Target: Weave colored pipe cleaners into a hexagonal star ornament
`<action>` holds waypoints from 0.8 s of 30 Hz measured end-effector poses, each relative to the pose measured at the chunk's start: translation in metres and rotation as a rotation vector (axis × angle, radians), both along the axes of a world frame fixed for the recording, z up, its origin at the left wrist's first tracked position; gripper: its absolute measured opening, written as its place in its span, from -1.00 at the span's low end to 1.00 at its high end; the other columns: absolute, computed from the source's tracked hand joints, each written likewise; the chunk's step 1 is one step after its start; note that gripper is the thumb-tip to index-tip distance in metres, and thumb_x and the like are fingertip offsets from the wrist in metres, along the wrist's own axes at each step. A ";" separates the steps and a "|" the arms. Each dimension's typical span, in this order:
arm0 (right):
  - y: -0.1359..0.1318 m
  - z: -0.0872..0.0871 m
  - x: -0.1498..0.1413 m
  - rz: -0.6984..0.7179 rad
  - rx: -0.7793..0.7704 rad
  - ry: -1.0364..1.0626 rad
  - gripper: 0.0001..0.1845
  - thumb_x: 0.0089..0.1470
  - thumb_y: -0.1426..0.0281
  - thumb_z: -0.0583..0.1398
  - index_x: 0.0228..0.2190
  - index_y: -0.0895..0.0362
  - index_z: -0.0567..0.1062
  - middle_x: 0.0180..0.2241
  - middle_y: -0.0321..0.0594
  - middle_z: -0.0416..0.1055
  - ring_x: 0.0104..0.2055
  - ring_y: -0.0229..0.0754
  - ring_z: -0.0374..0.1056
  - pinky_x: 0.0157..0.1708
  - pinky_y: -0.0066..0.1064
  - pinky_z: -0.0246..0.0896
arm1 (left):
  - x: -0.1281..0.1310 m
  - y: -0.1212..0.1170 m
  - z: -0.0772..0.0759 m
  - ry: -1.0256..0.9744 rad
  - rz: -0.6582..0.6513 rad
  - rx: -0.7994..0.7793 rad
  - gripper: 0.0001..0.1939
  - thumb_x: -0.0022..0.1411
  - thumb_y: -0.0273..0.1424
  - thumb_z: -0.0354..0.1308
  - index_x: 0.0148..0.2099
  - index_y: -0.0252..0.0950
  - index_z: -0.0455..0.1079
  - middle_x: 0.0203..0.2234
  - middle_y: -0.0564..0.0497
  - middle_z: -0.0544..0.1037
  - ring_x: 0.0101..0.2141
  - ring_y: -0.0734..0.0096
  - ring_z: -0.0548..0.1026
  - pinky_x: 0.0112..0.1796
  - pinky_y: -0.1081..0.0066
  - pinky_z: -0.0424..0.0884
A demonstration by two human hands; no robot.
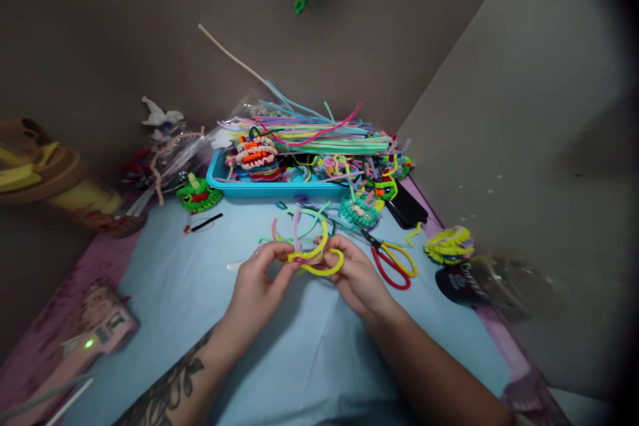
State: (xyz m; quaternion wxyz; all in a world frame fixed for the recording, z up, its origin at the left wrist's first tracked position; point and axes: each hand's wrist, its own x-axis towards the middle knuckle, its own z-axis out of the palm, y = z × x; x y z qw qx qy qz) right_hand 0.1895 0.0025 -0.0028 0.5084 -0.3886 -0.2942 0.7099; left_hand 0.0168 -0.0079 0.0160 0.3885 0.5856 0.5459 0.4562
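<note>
My left hand [262,279] pinches bent yellow pipe cleaners [327,271] between thumb and fingers. On the other side, my right hand [357,273] has its fingers closed at the same loops; its fingertips are partly hidden behind the yellow curve. A lilac pipe cleaner [296,229] stands up from the held piece. Just beyond the hands, mint and pink pipe cleaners [275,229] curve in a ring; I cannot tell whether they are joined to the held piece. Scissors with red and yellow handles [392,266] lie to the right of my right hand.
A blue tray [279,192] at the back holds pipe cleaners [319,133] and fuzzy figures. Beside it are a green figure [200,194], a teal one [359,212] and a black phone [407,206]. A yellow bundle [449,245] and coffee cup [479,283] lie right; a power strip [100,339] left.
</note>
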 end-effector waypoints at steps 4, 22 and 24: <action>0.000 0.000 -0.003 -0.030 -0.016 -0.002 -0.72 -0.24 0.40 0.37 -0.48 0.09 0.38 -0.44 -0.34 0.45 -0.48 -0.30 0.39 -0.47 -0.47 0.28 | 0.002 0.002 -0.003 -0.106 0.016 -0.074 -0.84 0.04 -0.40 0.27 -0.26 -0.24 0.43 -0.37 0.02 0.56 -0.29 0.32 0.51 -0.22 0.41 0.37; -0.006 -0.003 -0.006 0.223 0.061 -0.281 -0.77 -0.19 0.40 0.34 -0.41 0.12 0.45 -0.53 -0.39 0.41 -0.57 -0.35 0.36 -0.54 -0.51 0.25 | -0.002 0.010 0.000 -0.701 0.182 -0.340 -0.62 -0.14 -0.33 0.41 -0.29 -0.28 0.34 -0.46 0.10 0.56 -0.42 0.50 0.49 -0.32 0.51 0.32; -0.005 -0.005 -0.004 0.236 0.115 -0.347 -0.79 -0.16 0.40 0.32 -0.39 0.11 0.46 -0.52 -0.38 0.41 -0.55 -0.34 0.36 -0.52 -0.49 0.26 | -0.002 0.011 0.000 -0.720 0.204 -0.346 -0.61 -0.16 -0.35 0.41 -0.28 -0.28 0.33 -0.48 0.11 0.55 -0.43 0.51 0.48 -0.34 0.52 0.31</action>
